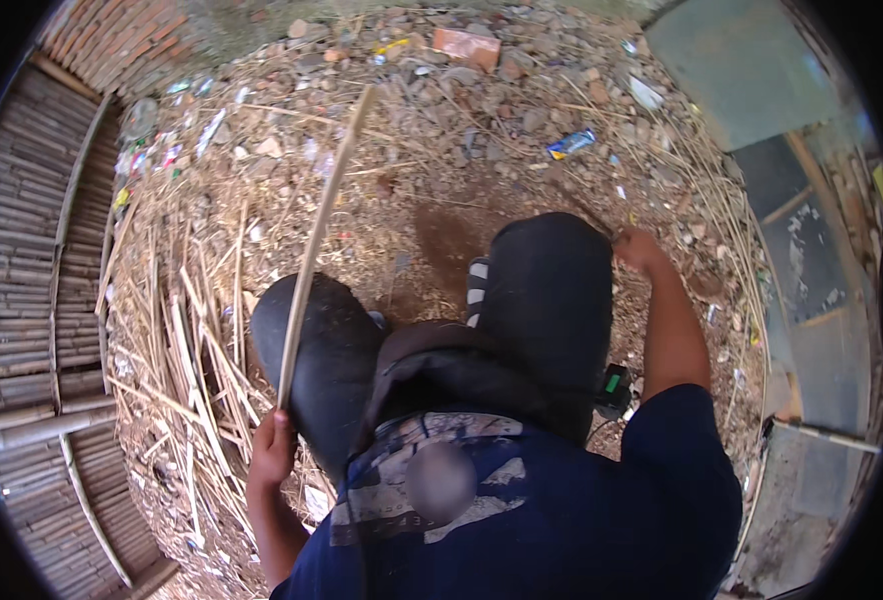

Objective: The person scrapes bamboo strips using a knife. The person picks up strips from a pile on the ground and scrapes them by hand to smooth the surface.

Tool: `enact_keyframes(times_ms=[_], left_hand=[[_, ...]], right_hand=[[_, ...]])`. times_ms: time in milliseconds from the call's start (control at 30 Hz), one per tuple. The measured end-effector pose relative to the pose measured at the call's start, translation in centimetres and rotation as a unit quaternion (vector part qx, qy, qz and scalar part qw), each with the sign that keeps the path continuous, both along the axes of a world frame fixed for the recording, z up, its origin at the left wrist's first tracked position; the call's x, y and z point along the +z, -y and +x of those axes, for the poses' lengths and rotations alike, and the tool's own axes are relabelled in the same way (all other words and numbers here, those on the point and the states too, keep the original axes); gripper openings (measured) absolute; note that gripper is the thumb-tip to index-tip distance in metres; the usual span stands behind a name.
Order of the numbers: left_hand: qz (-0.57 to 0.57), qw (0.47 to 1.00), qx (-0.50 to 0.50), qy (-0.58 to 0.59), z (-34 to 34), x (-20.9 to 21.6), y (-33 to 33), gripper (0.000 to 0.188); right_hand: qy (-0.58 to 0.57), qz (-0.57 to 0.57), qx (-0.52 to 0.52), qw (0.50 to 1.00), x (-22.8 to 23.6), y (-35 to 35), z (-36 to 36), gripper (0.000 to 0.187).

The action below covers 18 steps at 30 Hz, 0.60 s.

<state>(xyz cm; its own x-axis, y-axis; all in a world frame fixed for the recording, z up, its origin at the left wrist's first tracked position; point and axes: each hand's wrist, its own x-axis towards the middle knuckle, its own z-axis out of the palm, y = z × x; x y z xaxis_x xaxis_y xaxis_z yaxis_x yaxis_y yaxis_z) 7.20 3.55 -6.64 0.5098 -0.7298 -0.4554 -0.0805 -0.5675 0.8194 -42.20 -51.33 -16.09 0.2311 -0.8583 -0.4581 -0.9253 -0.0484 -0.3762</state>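
Note:
My left hand (273,450) is closed round the lower end of a long, pale bamboo strip (319,225). The strip slants up and away past my left knee, its far end over the rubble. Beyond my right knee, my right hand (639,250) is closed on a thin, dark, blade-like tool (583,207). The tool points forward and left, low over the ground; its exact kind is hard to make out. Strip and tool are well apart. My knees, in dark trousers, are bent between the two hands.
Loose bamboo strips (196,370) lie on the left beside a bamboo slat wall (31,250). Stones, litter, a blue wrapper (571,144) and a brick (466,48) lie ahead. Grey panels (746,65) line the right side. A small black device (612,391) is by my right hip.

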Motion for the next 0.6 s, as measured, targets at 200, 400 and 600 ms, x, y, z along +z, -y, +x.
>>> enact_keyframes(times_ms=[200, 400, 600], left_hand=[[0.023, 0.996, 0.039, -0.082, -0.4, 2.1, 2.4, 0.045], [0.069, 0.991, 0.059, -0.096, 0.1, 2.7, 3.2, 0.046], [0.095, 0.989, 0.079, -0.079, -0.5, 3.8, 4.3, 0.049]], right_hand=[[0.058, 0.246, -0.193, 0.948, -6.0, -8.7, -6.9, 0.026], [0.116, 0.258, -0.206, 0.937, -10.3, -9.5, -13.3, 0.021], [0.135, 0.271, -0.250, 0.920, -6.7, -7.0, -15.6, 0.022]])
